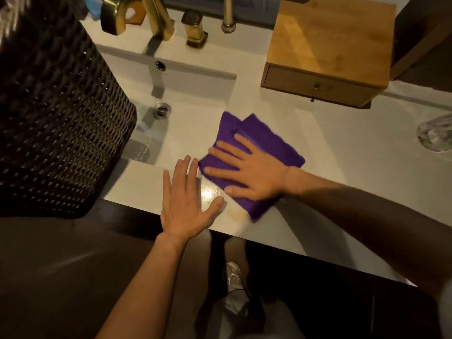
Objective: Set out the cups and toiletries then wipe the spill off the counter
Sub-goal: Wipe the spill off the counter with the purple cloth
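Note:
A folded purple cloth [264, 140] lies on the white counter [342, 152], just right of the sink basin. My right hand [249, 170] presses flat on top of it, fingers spread and pointing left. My left hand [183, 199] rests flat and open on the counter's front edge, beside the cloth. Between the two hands a wet, shiny patch of spill [210, 194] glints on the counter, with a faint yellowish stain [237, 214] near the cloth's front corner. A clear glass cup [435, 135] lies at the far right edge.
A dark woven basket [56, 113] stands at the left over the sink's [186, 113] edge. Brass taps [193, 28] line the back. A wooden box with a drawer [327, 50] sits at the back right. The counter's front edge runs diagonally below my hands.

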Action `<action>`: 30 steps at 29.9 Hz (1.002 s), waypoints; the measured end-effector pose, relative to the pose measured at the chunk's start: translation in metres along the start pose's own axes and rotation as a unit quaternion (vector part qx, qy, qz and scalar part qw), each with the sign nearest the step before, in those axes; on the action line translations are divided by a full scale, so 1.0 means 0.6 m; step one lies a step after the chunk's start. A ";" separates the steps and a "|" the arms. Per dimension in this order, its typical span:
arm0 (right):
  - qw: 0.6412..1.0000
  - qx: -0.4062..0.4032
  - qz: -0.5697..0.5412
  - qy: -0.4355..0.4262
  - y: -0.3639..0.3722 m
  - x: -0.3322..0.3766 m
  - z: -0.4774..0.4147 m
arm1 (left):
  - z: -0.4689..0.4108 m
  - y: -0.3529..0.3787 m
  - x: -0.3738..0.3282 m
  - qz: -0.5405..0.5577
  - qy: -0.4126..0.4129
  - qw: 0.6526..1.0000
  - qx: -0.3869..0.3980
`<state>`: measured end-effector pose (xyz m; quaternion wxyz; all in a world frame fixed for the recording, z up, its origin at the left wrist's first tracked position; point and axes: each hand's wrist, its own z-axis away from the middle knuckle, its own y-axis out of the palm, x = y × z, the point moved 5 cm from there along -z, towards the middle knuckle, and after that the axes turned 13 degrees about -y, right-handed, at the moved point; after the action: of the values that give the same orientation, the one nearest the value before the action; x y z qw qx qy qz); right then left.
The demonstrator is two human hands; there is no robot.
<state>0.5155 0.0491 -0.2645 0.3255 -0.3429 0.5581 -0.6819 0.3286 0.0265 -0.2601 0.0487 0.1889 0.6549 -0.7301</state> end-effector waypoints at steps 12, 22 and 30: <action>0.980 -0.009 -0.063 0.189 0.060 0.075 0.373 | -0.001 -0.001 -0.001 -0.028 -0.014 0.999 0.033; 0.833 -0.064 -0.088 0.542 0.019 -0.085 0.216 | 0.001 0.001 -0.001 -0.030 -0.010 0.999 0.025; 0.957 -0.079 -0.064 0.271 0.024 0.083 0.086 | 0.002 0.001 -0.002 -0.039 -0.010 0.999 0.006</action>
<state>0.5316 -0.0225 -0.2662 0.0901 -0.2050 0.6540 -0.7226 0.3296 0.0250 -0.2603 0.0253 0.1561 0.6565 -0.7376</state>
